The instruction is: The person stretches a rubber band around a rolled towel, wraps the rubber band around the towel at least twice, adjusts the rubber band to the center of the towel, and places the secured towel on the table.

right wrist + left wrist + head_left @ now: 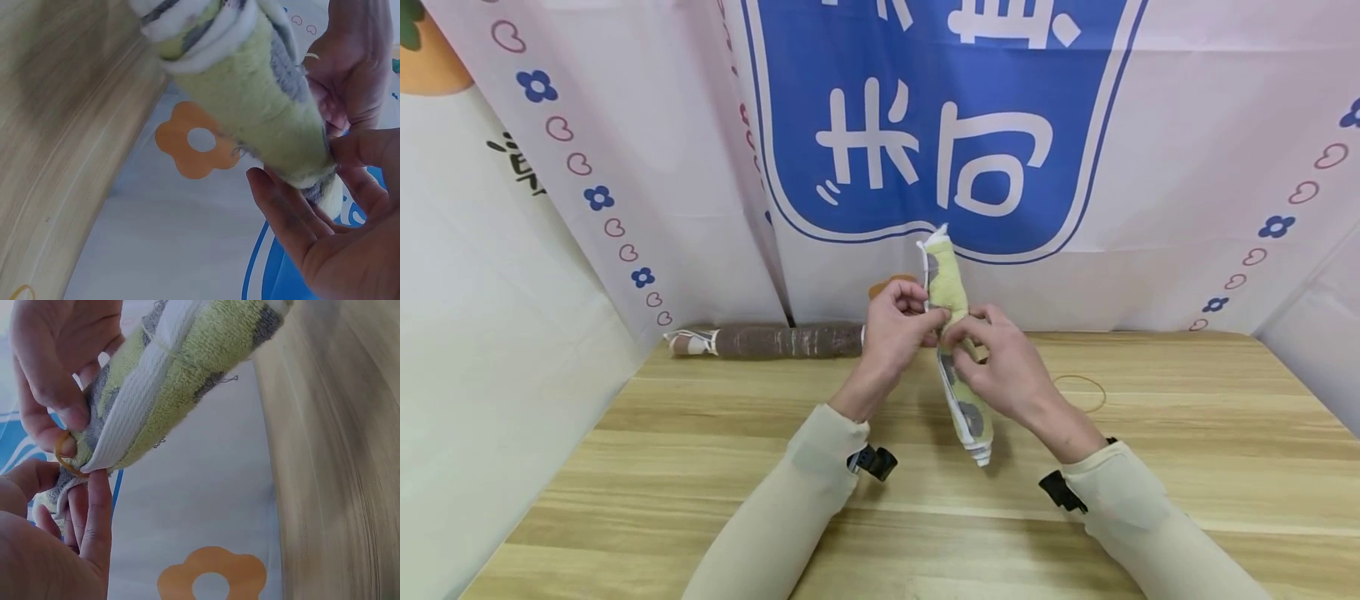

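Note:
Both hands work at the middle of a rolled towel (949, 287), yellow-green with grey patches and a white edging strip. It stands slanted over the table, its near end low toward me. My left hand (898, 329) grips the roll from the left, fingers curled against it. From the right, my right hand (1011, 367) holds it, with thumb and fingers round the cloth. In the left wrist view an orange rubber band (57, 450) bows out from the roll at the right fingertips, with the left fingers close below. Part of the band is hidden.
A brown rolled towel (790, 342) with white-striped ends lies along the back of the table (700, 500), behind the left hand. Another thin rubber band (1105, 394) rests on the wood to the right. A printed cloth (1187, 167) hangs behind the table.

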Tool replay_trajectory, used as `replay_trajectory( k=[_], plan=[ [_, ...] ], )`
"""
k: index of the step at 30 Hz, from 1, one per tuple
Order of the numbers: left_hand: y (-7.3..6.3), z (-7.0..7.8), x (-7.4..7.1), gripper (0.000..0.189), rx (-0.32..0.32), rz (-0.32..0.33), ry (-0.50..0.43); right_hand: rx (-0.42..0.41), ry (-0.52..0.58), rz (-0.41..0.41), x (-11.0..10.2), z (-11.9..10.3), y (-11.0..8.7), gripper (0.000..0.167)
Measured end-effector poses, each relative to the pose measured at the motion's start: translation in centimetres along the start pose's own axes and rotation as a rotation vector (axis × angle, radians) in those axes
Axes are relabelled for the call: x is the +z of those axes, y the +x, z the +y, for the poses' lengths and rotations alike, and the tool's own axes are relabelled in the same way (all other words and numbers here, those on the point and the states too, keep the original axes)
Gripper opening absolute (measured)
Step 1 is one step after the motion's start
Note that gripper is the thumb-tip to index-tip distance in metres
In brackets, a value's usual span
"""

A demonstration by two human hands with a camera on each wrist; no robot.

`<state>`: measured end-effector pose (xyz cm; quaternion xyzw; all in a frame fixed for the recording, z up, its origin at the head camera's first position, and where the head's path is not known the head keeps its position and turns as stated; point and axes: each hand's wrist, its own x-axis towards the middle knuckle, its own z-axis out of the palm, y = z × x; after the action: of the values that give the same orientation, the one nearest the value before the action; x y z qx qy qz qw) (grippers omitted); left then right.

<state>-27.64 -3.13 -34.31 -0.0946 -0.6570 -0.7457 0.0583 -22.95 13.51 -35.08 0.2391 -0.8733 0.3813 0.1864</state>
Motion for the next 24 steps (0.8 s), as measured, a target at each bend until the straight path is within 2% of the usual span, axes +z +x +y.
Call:
replay_trajectory(
  k=[6, 13, 18, 24],
  plan=[
    [0.45, 0.02, -0.52, 0.028, -0.051, 0.042, -0.069, -0.008, 0.064, 0.007, -0.14, -0.01, -0.08, 0.024],
    [0.84, -0.26, -0.78, 0.028, -0.048, 0.076, -0.14, -0.042, 0.139, 0.106, -0.22, 0.07, -0.22, 0.031],
    [0.83, -0.31, -0.81, 0.027, -0.04, 0.073, -0.146, -0.003, 0.189, 0.144, -0.14, 0.11, -0.04, 0.03],
    [0.65, -0.37, -0.6, 0.028, -0.008, 0.089, -0.169, 0.084, 0.221, 0.151, 0.04, 0.1, 0.21, 0.028]
  ],
)
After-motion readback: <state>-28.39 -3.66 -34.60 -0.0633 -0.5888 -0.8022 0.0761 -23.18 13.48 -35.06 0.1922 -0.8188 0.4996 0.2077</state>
